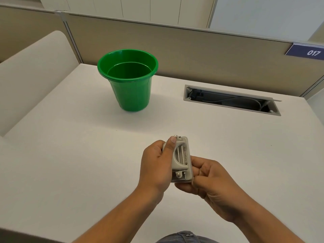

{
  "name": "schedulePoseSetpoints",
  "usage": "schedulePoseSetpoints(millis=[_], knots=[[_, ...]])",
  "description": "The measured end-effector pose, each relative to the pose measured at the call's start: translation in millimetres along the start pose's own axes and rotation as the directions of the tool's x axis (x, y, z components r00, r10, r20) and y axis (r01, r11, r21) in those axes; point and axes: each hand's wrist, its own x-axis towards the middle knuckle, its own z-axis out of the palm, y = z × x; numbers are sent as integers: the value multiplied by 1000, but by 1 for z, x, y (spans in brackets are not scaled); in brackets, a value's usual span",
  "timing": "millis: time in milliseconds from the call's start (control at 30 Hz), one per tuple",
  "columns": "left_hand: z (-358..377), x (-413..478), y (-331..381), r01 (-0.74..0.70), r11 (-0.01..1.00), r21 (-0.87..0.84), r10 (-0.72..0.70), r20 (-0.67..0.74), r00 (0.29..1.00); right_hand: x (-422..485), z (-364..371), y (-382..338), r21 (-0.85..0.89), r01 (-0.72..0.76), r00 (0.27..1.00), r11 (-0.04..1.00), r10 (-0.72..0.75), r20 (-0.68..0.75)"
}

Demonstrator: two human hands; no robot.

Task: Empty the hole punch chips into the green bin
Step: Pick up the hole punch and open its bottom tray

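Note:
A grey hole punch [181, 159] is held above the near part of the white desk, turned on its side with its handle and metal pins facing me. My left hand [156, 165] wraps its left side, thumb resting on the top end. My right hand [208, 179] grips its lower right edge and base with curled fingers. The green bin [128, 79] stands upright and open on the far left of the desk, well beyond both hands. No chips are visible.
The white desk [87, 146] has an open cable slot [231, 100] at the back right. A beige partition [192, 50] runs behind the bin, with a blue sign reading 017 [310, 52] at far right. A rounded side panel [31, 76] rises at the left.

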Motion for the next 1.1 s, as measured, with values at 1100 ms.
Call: schedulePoseSetpoints(millis=[1100], knots=[[0,-13,0,57,994,-88,-58,-1,998,3,23,8,41,32,992,999,-27,-121]])
